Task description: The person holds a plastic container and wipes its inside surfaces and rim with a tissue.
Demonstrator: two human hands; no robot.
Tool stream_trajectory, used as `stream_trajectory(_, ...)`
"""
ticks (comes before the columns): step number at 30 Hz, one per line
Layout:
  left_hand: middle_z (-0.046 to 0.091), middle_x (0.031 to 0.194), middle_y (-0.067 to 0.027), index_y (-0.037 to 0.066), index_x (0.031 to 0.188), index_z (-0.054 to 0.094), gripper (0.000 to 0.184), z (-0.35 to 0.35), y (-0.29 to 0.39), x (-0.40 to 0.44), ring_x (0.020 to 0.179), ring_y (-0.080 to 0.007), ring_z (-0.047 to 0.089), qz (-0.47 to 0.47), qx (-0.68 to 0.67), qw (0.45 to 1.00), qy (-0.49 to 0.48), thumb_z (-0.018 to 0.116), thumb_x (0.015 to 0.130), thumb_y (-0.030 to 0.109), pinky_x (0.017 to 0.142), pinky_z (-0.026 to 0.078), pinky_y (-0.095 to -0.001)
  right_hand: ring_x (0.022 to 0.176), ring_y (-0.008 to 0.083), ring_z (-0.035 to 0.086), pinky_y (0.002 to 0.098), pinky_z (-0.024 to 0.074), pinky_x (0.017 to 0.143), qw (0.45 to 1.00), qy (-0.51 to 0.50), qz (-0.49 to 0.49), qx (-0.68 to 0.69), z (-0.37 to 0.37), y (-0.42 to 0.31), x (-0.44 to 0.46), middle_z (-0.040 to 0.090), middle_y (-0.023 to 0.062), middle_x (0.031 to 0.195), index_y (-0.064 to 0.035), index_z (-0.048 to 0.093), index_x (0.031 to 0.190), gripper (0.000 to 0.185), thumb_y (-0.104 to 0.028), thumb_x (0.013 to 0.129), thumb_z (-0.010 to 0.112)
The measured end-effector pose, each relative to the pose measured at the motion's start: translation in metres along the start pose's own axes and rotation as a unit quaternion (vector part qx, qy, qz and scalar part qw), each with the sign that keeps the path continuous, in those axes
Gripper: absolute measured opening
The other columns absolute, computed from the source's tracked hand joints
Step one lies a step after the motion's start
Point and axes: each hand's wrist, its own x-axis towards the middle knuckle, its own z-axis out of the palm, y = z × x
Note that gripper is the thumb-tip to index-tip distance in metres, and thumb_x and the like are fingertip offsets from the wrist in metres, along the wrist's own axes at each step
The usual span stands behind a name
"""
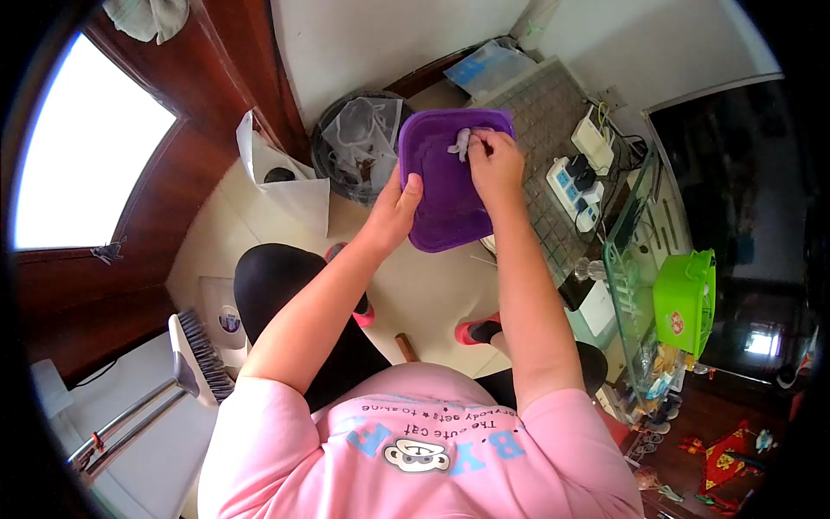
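A purple plastic basin (441, 203) is held up in front of me, tilted so that its inside faces me. My left hand (396, 210) grips its left rim, thumb over the edge and the other fingers hidden behind. Inside the basin's upper right part, my right hand (497, 164) pinches a crumpled whitish cloth or tissue (462, 144) against the wall. Its exact kind cannot be made out. Just left of the basin stands a dark trash bin (325, 164) lined with a clear plastic bag (359, 130) with some brown scraps in it.
A white paper bag (298, 195) stands on the tiled floor left of the bin. At right are a power strip (566, 186) with plugs, a glass shelf (618, 259) and a green plastic box (679, 303). A broom (203, 363) leans at lower left.
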Motion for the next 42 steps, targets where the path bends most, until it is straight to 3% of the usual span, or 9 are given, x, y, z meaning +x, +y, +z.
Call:
stream_trajectory(7,0.043,0.137,-0.0062,0.003,0.145,0.026,0.060,0.007,0.007,-0.002,0.123,-0.0153,0.040,0.024,0.036,0.999,-0.009,0.039,0.101,0.042,0.105,0.031,-0.0298,0.077,0.0325,0.064,0.0394,0.0498,0.071,0.997,0.027,0.059,0.039,0.002,-0.012,0.001,0.065,0.0164,0.081,-0.0019,0.068,0.082,0.006,-0.003,0.076,0.067)
stream_trajectory(14,0.044,0.135,-0.0049,0.003,0.144,0.029,0.059,0.005,0.003,-0.005,0.121,-0.0149,0.040,0.055,0.046,0.997,-0.022,0.040,0.101,0.042,0.104,0.031,-0.0295,0.078,0.0365,0.062,0.0416,0.0495,0.070,0.997,-0.027,-0.061,0.045,0.008,-0.026,-0.005,0.063,0.0173,0.079,-0.0006,0.064,0.078,0.007,0.004,0.073,0.061)
stream_trajectory(23,0.043,0.137,-0.0091,0.001,0.144,0.029,0.060,-0.005,-0.003,-0.003,0.126,-0.0155,0.036,-0.043,-0.044,0.998,0.000,0.035,0.102,0.044,0.108,0.028,-0.0303,0.086,0.0391,0.059,0.0457,0.0476,0.077,0.967,-0.117,-0.212,0.081,0.011,-0.043,-0.036,0.062,0.0190,0.087,-0.0002,0.062,0.079,0.008,0.002,0.075,0.056)
stream_trajectory(26,0.045,0.135,-0.0084,0.003,0.142,0.033,0.060,-0.006,0.005,-0.002,0.124,-0.0163,0.040,-0.097,-0.155,0.983,0.013,0.036,0.101,0.047,0.105,0.032,-0.0308,0.086,0.0393,0.058,0.0461,0.0466,0.076,0.963,-0.177,-0.190,0.077,-0.002,-0.046,-0.053,0.061,0.0196,0.085,0.0002,0.061,0.079,0.009,0.002,0.073,0.054)
stream_trajectory(28,0.051,0.130,-0.0073,0.007,0.138,0.039,0.063,-0.009,0.011,-0.001,0.114,-0.0195,0.052,-0.087,-0.184,0.978,0.043,0.038,0.096,0.054,0.097,0.044,-0.0364,0.086,0.0393,0.058,0.0464,0.0464,0.076,0.954,-0.228,-0.184,0.067,-0.011,-0.042,-0.060,0.061,0.0197,0.085,0.0006,0.061,0.079,0.010,0.002,0.072,0.054)
stream_trajectory(32,0.053,0.129,-0.0090,0.007,0.138,0.038,0.066,-0.004,0.014,-0.004,0.113,-0.0217,0.055,-0.132,-0.206,0.969,0.041,0.034,0.095,0.057,0.097,0.045,-0.0382,0.076,0.0300,0.063,0.0355,0.0498,0.070,0.933,-0.284,-0.175,0.135,-0.037,-0.040,-0.059,0.064,0.0138,0.084,0.0006,0.063,0.083,0.012,0.007,0.073,0.058)
stream_trajectory(34,0.047,0.136,-0.0081,0.005,0.142,0.033,0.071,-0.006,0.025,-0.004,0.120,-0.0197,0.051,-0.154,-0.283,0.946,-0.032,0.034,0.095,0.058,0.100,0.044,-0.0360,0.079,0.0213,0.065,0.0307,0.0503,0.072,0.933,-0.303,0.023,0.194,-0.063,-0.063,-0.040,0.067,0.0105,0.086,0.0002,0.065,0.087,0.012,0.005,0.077,0.060)
stream_trajectory(37,0.047,0.137,-0.0083,0.005,0.142,0.033,0.073,0.003,0.021,-0.004,0.122,-0.0205,0.050,-0.128,-0.253,0.957,-0.064,0.034,0.093,0.060,0.101,0.044,-0.0369,0.079,0.0197,0.065,0.0287,0.0509,0.073,0.962,-0.149,-0.012,0.229,-0.053,-0.073,-0.019,0.068,0.0095,0.084,-0.0016,0.068,0.090,0.014,0.004,0.079,0.062)
stream_trajectory(42,0.049,0.132,-0.0089,0.005,0.137,0.038,0.081,0.012,0.040,-0.009,0.118,-0.0191,0.052,-0.163,-0.249,0.955,0.011,0.031,0.089,0.070,0.096,0.046,-0.0353,0.075,0.0289,0.064,0.0350,0.0513,0.069,0.969,-0.118,-0.090,0.199,-0.021,-0.080,-0.031,0.065,0.0142,0.081,-0.0013,0.068,0.085,0.012,0.004,0.076,0.062)
